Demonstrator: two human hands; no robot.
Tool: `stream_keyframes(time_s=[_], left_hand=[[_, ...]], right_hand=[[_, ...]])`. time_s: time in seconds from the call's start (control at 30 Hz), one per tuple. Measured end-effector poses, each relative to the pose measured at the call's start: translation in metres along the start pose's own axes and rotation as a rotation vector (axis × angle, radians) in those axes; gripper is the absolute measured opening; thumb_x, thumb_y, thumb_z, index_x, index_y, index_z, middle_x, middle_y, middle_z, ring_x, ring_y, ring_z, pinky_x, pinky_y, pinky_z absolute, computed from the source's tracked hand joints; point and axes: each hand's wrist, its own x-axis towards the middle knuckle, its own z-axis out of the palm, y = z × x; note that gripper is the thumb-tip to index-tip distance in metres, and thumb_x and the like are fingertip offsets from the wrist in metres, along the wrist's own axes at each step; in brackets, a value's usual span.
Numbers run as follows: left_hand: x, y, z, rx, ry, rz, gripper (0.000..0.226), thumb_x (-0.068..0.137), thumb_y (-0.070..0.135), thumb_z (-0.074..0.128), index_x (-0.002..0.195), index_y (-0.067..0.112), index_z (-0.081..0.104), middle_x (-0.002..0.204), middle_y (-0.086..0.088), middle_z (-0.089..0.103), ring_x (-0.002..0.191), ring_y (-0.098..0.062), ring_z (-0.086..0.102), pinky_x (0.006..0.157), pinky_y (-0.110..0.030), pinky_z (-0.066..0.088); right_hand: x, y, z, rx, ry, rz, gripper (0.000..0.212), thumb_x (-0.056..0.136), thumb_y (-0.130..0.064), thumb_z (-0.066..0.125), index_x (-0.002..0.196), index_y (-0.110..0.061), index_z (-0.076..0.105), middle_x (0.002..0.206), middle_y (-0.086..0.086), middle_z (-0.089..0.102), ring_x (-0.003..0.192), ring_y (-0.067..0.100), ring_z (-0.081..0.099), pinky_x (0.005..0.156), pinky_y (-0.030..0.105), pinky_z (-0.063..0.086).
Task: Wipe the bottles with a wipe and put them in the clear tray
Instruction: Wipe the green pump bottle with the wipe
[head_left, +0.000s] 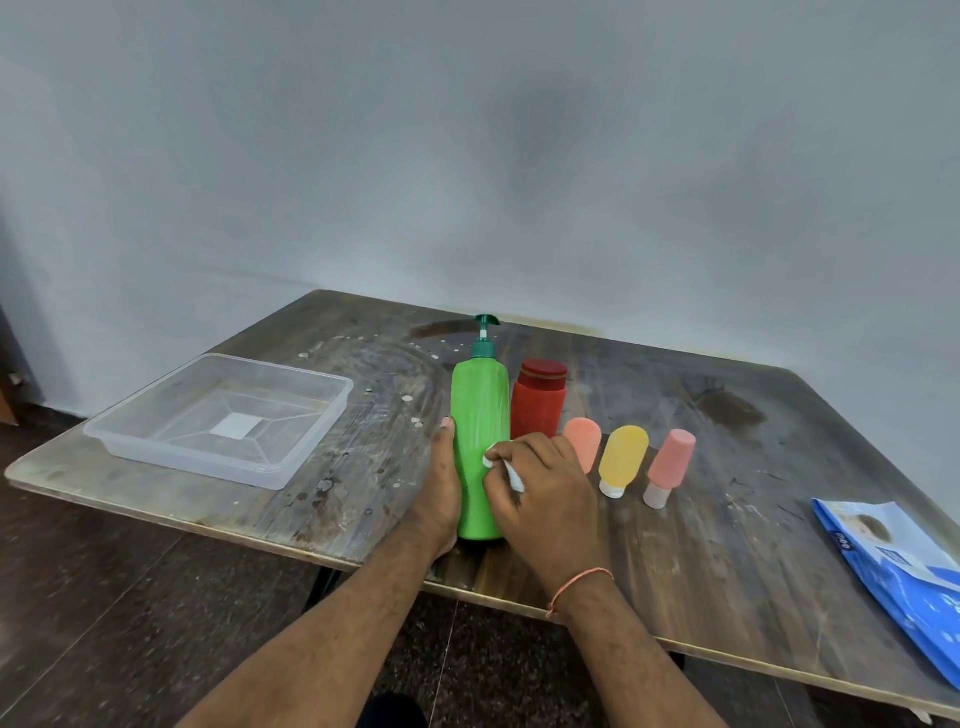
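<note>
left hand (441, 480) steadied the green pump bottle (479, 441); right hand (540, 488) pinched a wipe (491, 460), mid-wiping. likely next: clear tray (130, 434).

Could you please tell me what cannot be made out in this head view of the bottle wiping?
- Peach tube: lower end hidden behind the right hand.
- White wipe: mostly bunched inside that hand.
- Green pump bottle: the left hand covers its left side.
- Blue wipes pack: cut off by the right edge; print too small to read.

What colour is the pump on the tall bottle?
Dark teal-green pump, darker than the bright green bottle; head view.
</note>
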Motion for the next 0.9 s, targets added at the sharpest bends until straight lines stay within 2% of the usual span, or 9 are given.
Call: stream_keyframes(time_s=[0.07,0.17,0.27,0.37,0.43,0.53,0.67,0.77,0.9], left_hand=[[0.0,0.001,-0.001,-0.02,0.015,-0.001,0.075,0.108,0.059,0.019,0.121,0.006,0.071,0.11,-0.021,0.077,0.101,-0.03,0.075,0.086,-0.041,0.061],[0.0,0.001,-0.004,-0.071,0.016,0.002,0.075,0.108,0.059,0.02,0.118,0.004,0.07,0.104,-0.021,0.076,0.092,-0.027,0.076,0.079,-0.037,0.063],[0.001,0.001,-0.003,-0.066,0.004,-0.008,0.074,0.109,0.057,0.02,0.118,0.006,0.071,0.106,-0.021,0.077,0.093,-0.027,0.077,0.078,-0.037,0.063],[0.003,0.001,-0.003,-0.078,0.011,-0.032,0.073,0.108,0.058,0.02,0.123,0.007,0.07,0.112,-0.021,0.077,0.097,-0.028,0.077,0.08,-0.037,0.063],[0.003,0.001,-0.005,-0.093,0.014,-0.052,0.075,0.107,0.061,0.021,0.123,0.007,0.07,0.114,-0.022,0.076,0.098,-0.029,0.076,0.082,-0.038,0.063],[0.006,0.0,-0.006,-0.105,0.013,-0.075,0.077,0.106,0.063,0.022,0.123,0.005,0.07,0.115,-0.024,0.075,0.099,-0.031,0.076,0.085,-0.04,0.061],[0.006,-0.002,-0.005,-0.08,0.017,-0.072,0.076,0.106,0.063,0.021,0.128,0.007,0.069,0.12,-0.024,0.074,0.105,-0.033,0.074,0.092,-0.044,0.058],[0.006,-0.002,-0.006,-0.09,0.021,-0.057,0.076,0.107,0.061,0.02,0.127,0.006,0.068,0.117,-0.024,0.075,0.101,-0.03,0.075,0.085,-0.042,0.062],[0.006,-0.001,-0.004,-0.08,0.008,-0.057,0.074,0.108,0.059,0.019,0.121,0.007,0.07,0.111,-0.021,0.077,0.095,-0.028,0.077,0.08,-0.039,0.063]], right_hand=[[0.002,-0.003,0.0,0.029,-0.005,0.013,0.011,0.097,-0.019,0.071,0.105,-0.021,0.077,0.104,-0.009,0.069,0.095,0.018,0.057,0.083,0.035,0.052],[-0.001,-0.006,0.001,0.068,-0.029,-0.065,0.011,0.096,-0.018,0.07,0.101,-0.021,0.079,0.102,-0.011,0.07,0.093,0.016,0.058,0.082,0.031,0.051],[-0.001,0.0,-0.001,0.044,-0.017,-0.044,0.008,0.093,-0.019,0.07,0.097,-0.02,0.078,0.098,-0.01,0.07,0.091,0.016,0.057,0.079,0.035,0.052],[0.003,0.002,-0.004,0.059,-0.005,0.041,0.009,0.096,-0.021,0.069,0.102,-0.021,0.077,0.102,-0.01,0.069,0.095,0.016,0.057,0.081,0.038,0.052],[0.002,0.0,-0.005,0.102,-0.034,0.023,0.011,0.098,-0.021,0.069,0.106,-0.023,0.076,0.106,-0.012,0.069,0.098,0.015,0.058,0.083,0.036,0.052],[-0.001,0.003,-0.006,0.134,-0.045,-0.034,0.009,0.095,-0.017,0.071,0.1,-0.021,0.077,0.102,-0.011,0.07,0.095,0.017,0.06,0.083,0.036,0.052],[0.003,0.014,-0.004,0.1,-0.006,0.057,0.009,0.094,-0.019,0.069,0.099,-0.02,0.076,0.1,-0.009,0.069,0.096,0.017,0.059,0.083,0.039,0.053],[0.003,0.012,-0.003,0.159,-0.018,0.08,0.011,0.097,-0.019,0.069,0.105,-0.021,0.076,0.105,-0.01,0.07,0.102,0.015,0.06,0.086,0.036,0.053],[0.0,0.019,-0.004,0.164,-0.021,0.076,0.009,0.095,-0.019,0.07,0.101,-0.022,0.078,0.102,-0.012,0.071,0.099,0.015,0.061,0.085,0.038,0.053]])
